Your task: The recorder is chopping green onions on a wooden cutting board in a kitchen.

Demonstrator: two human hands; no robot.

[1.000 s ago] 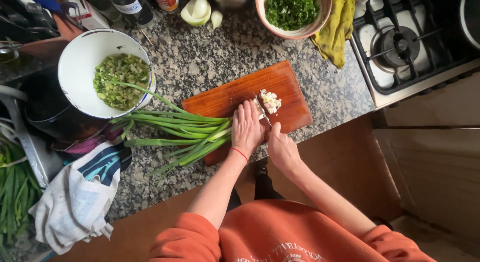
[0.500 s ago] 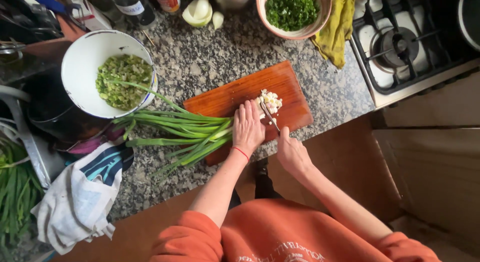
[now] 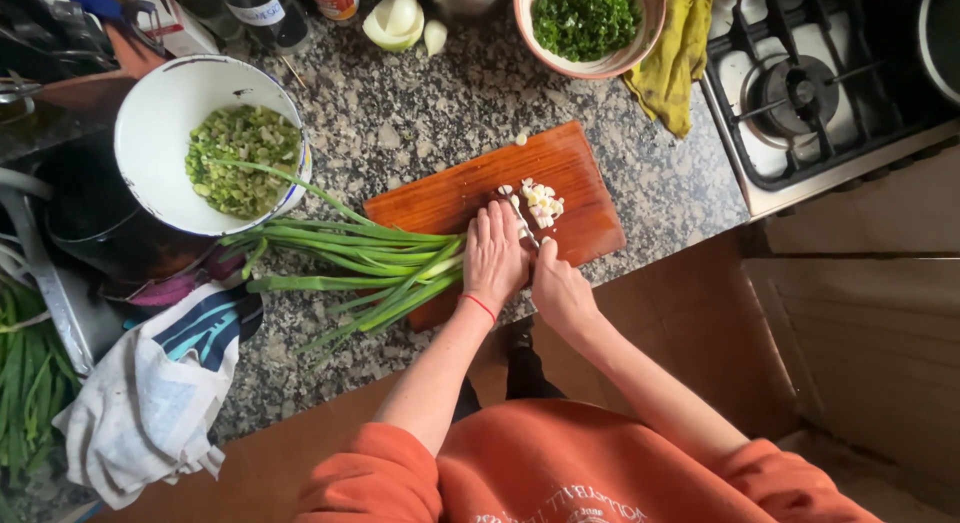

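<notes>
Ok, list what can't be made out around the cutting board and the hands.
- Knife blade: head view, mostly hidden between left hand and right hand.
- Spring onion white ends: covered by the left hand.
- Right hand's grip: fingers curl under, out of sight.
- Cutting board near edge: hidden by both hands.
- Chopped pieces: too small to count.

A single head-worn camera looks almost straight down from above the person's shoulders, its top edge facing away from the body toward the back of the granite counter (image 3: 420, 113). It sits at about standing head height, near enough that the wooden cutting board (image 3: 480, 188) lies just above frame centre, with the orange sweater (image 3: 560, 473) filling the 6 o'clock edge. The white bowl (image 3: 160, 103) sits at 10 o'clock and the gas stove (image 3: 820, 83) at 2 o'clock; no second view shares the scene.
</notes>
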